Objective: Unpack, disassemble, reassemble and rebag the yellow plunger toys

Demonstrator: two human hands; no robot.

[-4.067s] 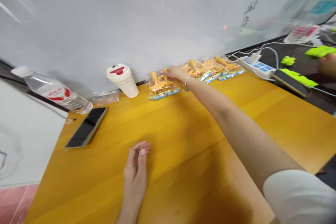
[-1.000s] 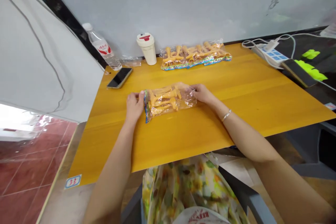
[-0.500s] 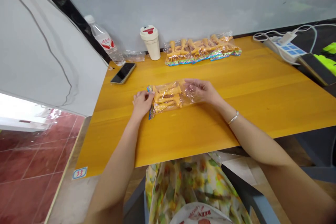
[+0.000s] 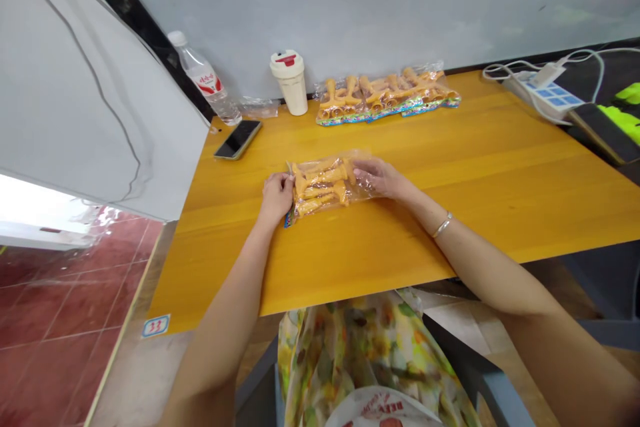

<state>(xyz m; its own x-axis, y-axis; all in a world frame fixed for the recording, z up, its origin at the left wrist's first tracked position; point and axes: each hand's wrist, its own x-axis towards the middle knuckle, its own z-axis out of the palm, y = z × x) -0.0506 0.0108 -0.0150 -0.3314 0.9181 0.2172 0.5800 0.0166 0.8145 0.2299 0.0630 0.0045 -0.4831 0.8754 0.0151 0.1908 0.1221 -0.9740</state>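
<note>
A clear plastic bag (image 4: 360, 195) of yellow plastic pieces with flared ends lies flat on the table, between my two hands. My left hand (image 4: 277, 199) grips the bag's left end, thumb on top, beside its blue patterned strip. At the bag's other end, my right hand (image 4: 381, 177) has its fingers stretched toward the yellow pieces (image 4: 325, 188). Clear film overlaps those fingers; whether they are inside the bag or only against it, I cannot tell.
Similar filled bags (image 4: 385, 95) lie in a row along the back of the wooden table (image 4: 450, 193). To the left stand a lidded cup (image 4: 292, 83) and a water bottle (image 4: 206, 83), near a phone (image 4: 238, 139). A power strip (image 4: 547, 95) with white cables sits at the right.
My right hand has shifted slightly left, nearer the yellow pieces. My left hand still keeps hold of the bag's left end.
</note>
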